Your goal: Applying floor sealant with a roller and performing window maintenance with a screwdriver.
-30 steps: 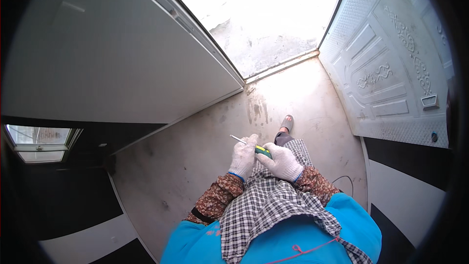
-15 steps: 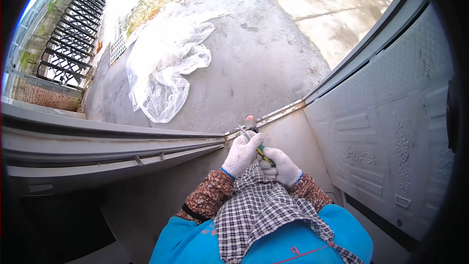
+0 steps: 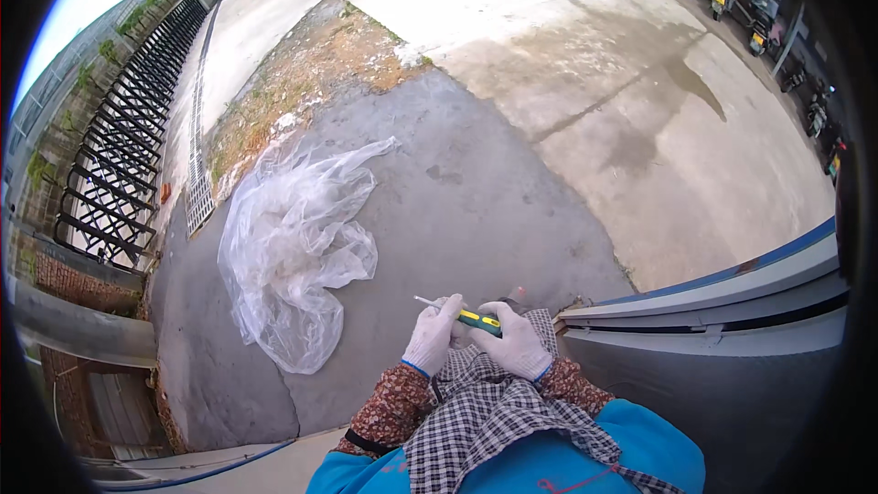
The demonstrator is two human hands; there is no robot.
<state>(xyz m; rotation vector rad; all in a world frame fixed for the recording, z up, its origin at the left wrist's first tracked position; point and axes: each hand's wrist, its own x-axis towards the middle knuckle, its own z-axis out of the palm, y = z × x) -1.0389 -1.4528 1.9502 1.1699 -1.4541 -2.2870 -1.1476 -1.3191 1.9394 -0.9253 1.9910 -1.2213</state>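
Both of my hands wear white knitted gloves and meet in front of my chest around what looks like a screwdriver (image 3: 480,321) with a green and yellow handle. My left hand (image 3: 433,338) is closed about its shaft, and the thin metal end sticks out to the left past the fingers. The handle's back end is gripped by my right hand (image 3: 514,344). Below the gloves hangs a black-and-white checked cloth (image 3: 485,393) over my blue apron. Part of my foot (image 3: 518,295) shows just beyond the right glove.
A crumpled clear plastic sheet (image 3: 297,256) lies on the grey concrete at the left. Farther left run a drain grate (image 3: 198,197) and a black folding gate (image 3: 114,165). A metal door frame (image 3: 713,297) stands close at my right. Motorbikes (image 3: 759,32) are parked far right.
My view has moved forward through the doorway and lifted, showing more yard. The screwdriver has turned from a steep slant to nearly level, still in both hands.
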